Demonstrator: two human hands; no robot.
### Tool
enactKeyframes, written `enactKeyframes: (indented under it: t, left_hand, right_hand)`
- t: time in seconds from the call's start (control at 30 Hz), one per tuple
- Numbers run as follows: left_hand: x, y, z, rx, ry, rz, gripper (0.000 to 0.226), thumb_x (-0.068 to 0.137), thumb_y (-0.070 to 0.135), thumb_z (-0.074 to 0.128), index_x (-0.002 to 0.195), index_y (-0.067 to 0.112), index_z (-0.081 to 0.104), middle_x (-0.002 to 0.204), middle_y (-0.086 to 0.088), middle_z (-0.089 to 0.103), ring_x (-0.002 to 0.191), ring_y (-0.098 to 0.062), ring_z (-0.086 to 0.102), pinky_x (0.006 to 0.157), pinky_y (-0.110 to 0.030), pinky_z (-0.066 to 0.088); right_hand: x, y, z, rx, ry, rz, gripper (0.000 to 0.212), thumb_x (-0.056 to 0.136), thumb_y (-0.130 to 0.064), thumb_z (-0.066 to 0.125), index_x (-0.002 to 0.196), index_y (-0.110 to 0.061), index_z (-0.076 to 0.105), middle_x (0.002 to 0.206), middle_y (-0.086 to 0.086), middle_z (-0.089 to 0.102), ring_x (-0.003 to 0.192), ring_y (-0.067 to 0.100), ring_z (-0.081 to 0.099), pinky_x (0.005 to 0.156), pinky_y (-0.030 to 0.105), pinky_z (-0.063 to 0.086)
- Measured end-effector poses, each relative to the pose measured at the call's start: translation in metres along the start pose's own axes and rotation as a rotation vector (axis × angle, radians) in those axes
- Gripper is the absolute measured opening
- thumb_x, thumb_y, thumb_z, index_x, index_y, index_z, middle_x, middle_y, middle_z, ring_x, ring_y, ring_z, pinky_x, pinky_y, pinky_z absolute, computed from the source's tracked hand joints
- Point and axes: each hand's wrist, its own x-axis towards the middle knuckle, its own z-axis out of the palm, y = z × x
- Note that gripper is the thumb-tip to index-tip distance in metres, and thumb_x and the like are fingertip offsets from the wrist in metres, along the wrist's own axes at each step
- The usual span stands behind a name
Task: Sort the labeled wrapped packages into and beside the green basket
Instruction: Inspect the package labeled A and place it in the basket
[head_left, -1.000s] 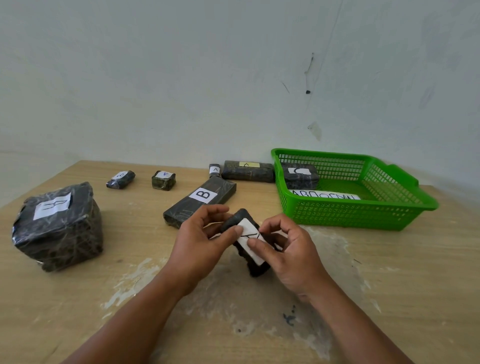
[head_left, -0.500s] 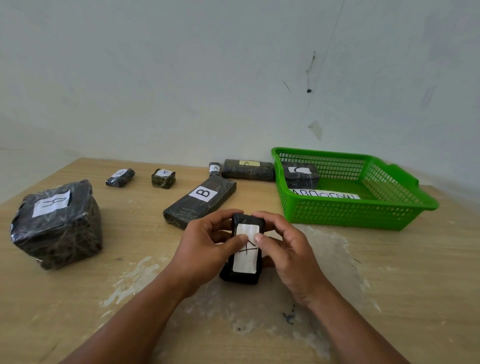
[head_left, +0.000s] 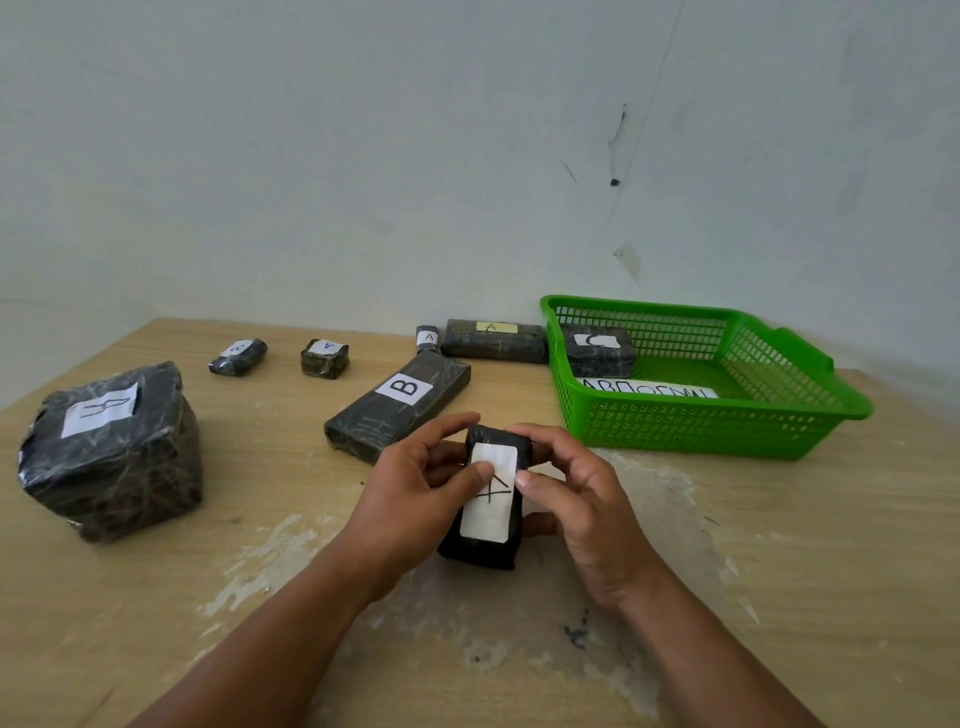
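Both hands hold a small black plastic-wrapped package (head_left: 480, 543) just above the worn wooden surface (head_left: 779, 571), in the middle near the front. The package is an oblong block in dark, crinkled film, its long axis pointing away from the person, with a white rounded paper label (head_left: 488, 514) covering most of its top face; a black hand-drawn letter on the label is partly hidden by the thumbs. The left hand (head_left: 410, 493) has its fingers curled around the package's left side, thumb pressed on the label. The right hand (head_left: 582, 499) closes its fingers on the right side, thumb tip at the label's edge. Just beyond lies a long dark wrapped package marked B (head_left: 400, 410). The green plastic lattice basket (head_left: 701, 431) stands to the right, with a dark wrapped package marked C (head_left: 597, 353) inside.
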Motion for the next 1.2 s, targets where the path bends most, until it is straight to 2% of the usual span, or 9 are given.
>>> enactKeyframes:
  t: [0.07, 0.17, 0.3, 0.4, 0.5, 0.73, 0.93, 1.07, 1.2]
  left_hand:
    - [0.001, 0.0, 0.001, -0.004, 0.04, -0.04, 0.038, 0.093, 0.019, 0.073, 0.125, 0.033, 0.058, 0.111, 0.001, 0.076, 0.096, -0.011, 0.076, 0.078, -0.033, 0.062]
    - [0.001, 0.003, -0.001, 0.074, 0.07, -0.076, 0.022, 0.091, 0.03, 0.074, 0.11, 0.024, 0.066, 0.104, -0.001, 0.075, 0.089, -0.018, 0.076, 0.069, -0.035, 0.064]
    - [-0.006, 0.007, -0.004, 0.048, -0.078, -0.091, 0.027, 0.085, 0.021, 0.082, 0.11, 0.018, 0.073, 0.097, -0.01, 0.079, 0.085, -0.028, 0.078, 0.076, -0.044, 0.065]
    - [-0.006, 0.006, -0.003, 0.09, -0.022, -0.06, 0.03, 0.082, 0.013, 0.085, 0.109, 0.022, 0.075, 0.098, -0.006, 0.079, 0.083, -0.026, 0.078, 0.076, -0.047, 0.065]
    - [-0.006, 0.004, -0.004, 0.119, -0.004, -0.038, 0.031, 0.08, 0.013, 0.087, 0.108, 0.023, 0.078, 0.1, -0.002, 0.08, 0.085, -0.022, 0.078, 0.078, -0.05, 0.065]
    - [-0.006, 0.005, -0.006, 0.087, -0.035, -0.035, 0.027, 0.082, 0.013, 0.085, 0.107, 0.021, 0.079, 0.1, -0.005, 0.08, 0.086, -0.028, 0.078, 0.08, -0.053, 0.064]
    - [-0.007, 0.007, -0.007, 0.068, -0.084, -0.007, 0.022, 0.088, 0.009, 0.078, 0.109, 0.016, 0.079, 0.092, -0.012, 0.079, 0.072, -0.022, 0.074, 0.063, -0.025, 0.056]
    - [-0.006, 0.007, -0.007, 0.038, -0.093, 0.004, 0.019, 0.092, 0.011, 0.074, 0.11, 0.015, 0.079, 0.095, -0.01, 0.08, 0.077, -0.019, 0.072, 0.068, -0.025, 0.057]
    - [-0.005, 0.006, -0.006, 0.049, -0.077, 0.021, 0.018, 0.095, 0.012, 0.07, 0.109, 0.017, 0.079, 0.093, -0.006, 0.079, 0.08, -0.018, 0.07, 0.072, -0.027, 0.057]
  right_hand:
    - [0.001, 0.0, 0.0, 0.03, 0.027, 0.007, 0.027, 0.088, -0.015, 0.072, 0.115, -0.016, 0.07, 0.107, 0.01, 0.07, 0.089, 0.026, 0.074, 0.069, 0.047, 0.064]
    - [0.001, 0.001, 0.005, 0.068, 0.089, 0.035, 0.023, 0.092, -0.006, 0.077, 0.109, -0.006, 0.062, 0.096, 0.001, 0.073, 0.085, 0.018, 0.075, 0.062, 0.039, 0.064]
    - [0.003, 0.001, 0.002, 0.021, 0.145, 0.036, 0.033, 0.088, -0.027, 0.083, 0.101, -0.007, 0.061, 0.102, 0.014, 0.073, 0.093, 0.027, 0.075, 0.07, 0.049, 0.066]
    - [0.004, -0.001, -0.002, 0.161, 0.097, 0.104, 0.035, 0.084, -0.027, 0.079, 0.107, -0.007, 0.061, 0.111, 0.025, 0.068, 0.09, 0.026, 0.074, 0.066, 0.045, 0.063]
    - [0.005, -0.001, -0.002, 0.19, 0.029, 0.163, 0.039, 0.082, -0.024, 0.074, 0.119, -0.012, 0.068, 0.113, 0.022, 0.072, 0.088, 0.024, 0.075, 0.064, 0.041, 0.061]
    - [0.006, -0.001, -0.004, 0.179, 0.035, 0.135, 0.035, 0.08, -0.022, 0.074, 0.111, -0.006, 0.072, 0.099, 0.013, 0.075, 0.086, 0.023, 0.074, 0.063, 0.038, 0.061]
    - [0.005, -0.003, -0.005, 0.207, 0.0, 0.148, 0.035, 0.08, -0.021, 0.075, 0.11, -0.004, 0.07, 0.095, 0.012, 0.073, 0.084, 0.024, 0.071, 0.063, 0.036, 0.059]
    - [0.005, -0.001, -0.005, 0.131, 0.02, 0.129, 0.044, 0.073, -0.041, 0.081, 0.105, -0.013, 0.074, 0.101, 0.01, 0.074, 0.094, 0.024, 0.071, 0.073, 0.039, 0.057]
    - [0.005, 0.001, -0.005, 0.142, 0.03, 0.096, 0.046, 0.071, -0.039, 0.081, 0.109, -0.013, 0.074, 0.111, 0.017, 0.073, 0.101, 0.027, 0.071, 0.076, 0.038, 0.058]
